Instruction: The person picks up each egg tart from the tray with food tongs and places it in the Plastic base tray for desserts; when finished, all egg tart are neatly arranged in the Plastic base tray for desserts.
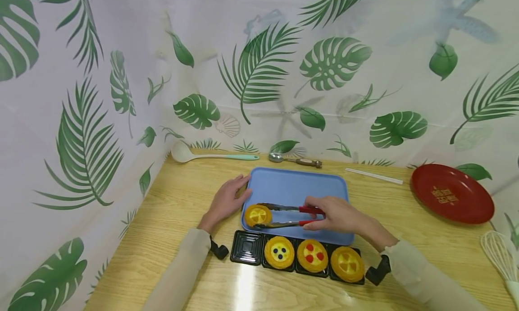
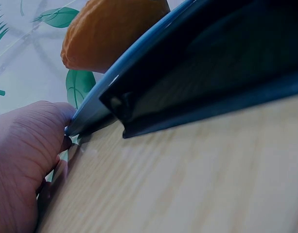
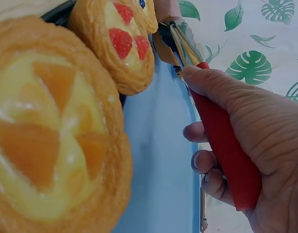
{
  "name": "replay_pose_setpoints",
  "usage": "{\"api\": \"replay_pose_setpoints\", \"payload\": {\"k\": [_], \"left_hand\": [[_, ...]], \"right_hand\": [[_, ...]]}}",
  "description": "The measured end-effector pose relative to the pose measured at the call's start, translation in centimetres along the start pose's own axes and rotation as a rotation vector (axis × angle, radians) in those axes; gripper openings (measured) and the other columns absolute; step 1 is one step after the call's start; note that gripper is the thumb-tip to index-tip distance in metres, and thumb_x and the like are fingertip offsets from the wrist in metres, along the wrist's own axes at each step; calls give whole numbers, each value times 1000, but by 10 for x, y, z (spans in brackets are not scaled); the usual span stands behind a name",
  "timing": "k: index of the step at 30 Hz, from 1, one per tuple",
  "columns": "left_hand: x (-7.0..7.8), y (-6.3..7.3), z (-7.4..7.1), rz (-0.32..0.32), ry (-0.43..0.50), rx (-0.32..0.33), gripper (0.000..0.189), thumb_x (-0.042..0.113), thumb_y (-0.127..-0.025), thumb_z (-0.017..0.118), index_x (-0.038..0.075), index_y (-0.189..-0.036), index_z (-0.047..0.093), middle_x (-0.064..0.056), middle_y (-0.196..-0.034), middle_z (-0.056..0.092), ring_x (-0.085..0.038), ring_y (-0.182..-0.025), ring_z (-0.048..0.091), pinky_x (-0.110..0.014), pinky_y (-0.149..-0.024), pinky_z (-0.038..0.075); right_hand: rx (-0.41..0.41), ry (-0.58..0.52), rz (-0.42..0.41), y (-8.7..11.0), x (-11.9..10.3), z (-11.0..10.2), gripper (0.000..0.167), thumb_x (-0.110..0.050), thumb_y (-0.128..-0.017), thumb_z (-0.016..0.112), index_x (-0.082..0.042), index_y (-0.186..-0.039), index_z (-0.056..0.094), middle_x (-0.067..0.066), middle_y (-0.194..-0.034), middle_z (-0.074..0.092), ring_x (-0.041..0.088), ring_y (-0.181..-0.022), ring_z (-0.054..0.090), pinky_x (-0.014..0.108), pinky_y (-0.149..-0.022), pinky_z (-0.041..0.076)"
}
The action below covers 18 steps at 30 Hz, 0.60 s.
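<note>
In the head view my right hand (image 1: 338, 214) holds the red handles of a pair of tongs (image 1: 281, 224). The black tong arms lie on either side of an egg tart (image 1: 258, 216) topped with orange pieces, at the near left corner of a blue tray (image 1: 298, 178). My left hand (image 1: 229, 198) rests against the tray's left edge, fingertips and thumb at the rim. Below the tray, a black sectioned box (image 1: 247, 248) holds a blueberry tart (image 1: 279, 252), a strawberry tart (image 1: 312, 255) and another orange-topped tart (image 1: 347, 264); its leftmost compartment is bare.
Behind the tray lie a ladle (image 1: 184, 153), a spoon (image 1: 293, 160) and white chopsticks (image 1: 374, 176). A red plate (image 1: 452, 194) stands at the right, with a whisk (image 1: 500, 257) nearer the front. A leaf-patterned curtain (image 1: 267, 90) borders the wooden table (image 1: 174, 191).
</note>
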<state>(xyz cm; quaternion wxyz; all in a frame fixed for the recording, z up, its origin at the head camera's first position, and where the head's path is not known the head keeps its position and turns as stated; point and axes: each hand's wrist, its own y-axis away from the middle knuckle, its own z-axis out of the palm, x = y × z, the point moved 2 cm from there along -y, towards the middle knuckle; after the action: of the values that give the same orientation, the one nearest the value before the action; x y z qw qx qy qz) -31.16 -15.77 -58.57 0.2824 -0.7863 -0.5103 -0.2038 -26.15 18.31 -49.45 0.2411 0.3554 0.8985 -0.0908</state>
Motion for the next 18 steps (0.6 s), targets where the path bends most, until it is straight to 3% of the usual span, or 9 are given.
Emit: {"api": "replay_pose_setpoints", "payload": {"k": [9, 18], "left_hand": [[0, 0, 0, -15, -2, -19, 57, 42, -108, 57, 21, -160, 47, -11, -162, 46, -33, -149, 42, -55, -122, 33], [0, 0, 0, -18, -3, -17, 57, 43, -108, 57, 21, -159, 47, -10, -162, 46, -32, -150, 42, -55, -122, 33]], "right_hand": [[-7, -9, -3, 2, -3, -4, 34, -44, -93, 80, -19, -104, 60, -14, -71, 51, 3, -57, 42, 22, -53, 33], [-20, -1, -50, -2, -22, -13, 31, -48, -91, 81, -30, -108, 62, -17, -76, 55, 2, -58, 42, 22, -53, 35]]}}
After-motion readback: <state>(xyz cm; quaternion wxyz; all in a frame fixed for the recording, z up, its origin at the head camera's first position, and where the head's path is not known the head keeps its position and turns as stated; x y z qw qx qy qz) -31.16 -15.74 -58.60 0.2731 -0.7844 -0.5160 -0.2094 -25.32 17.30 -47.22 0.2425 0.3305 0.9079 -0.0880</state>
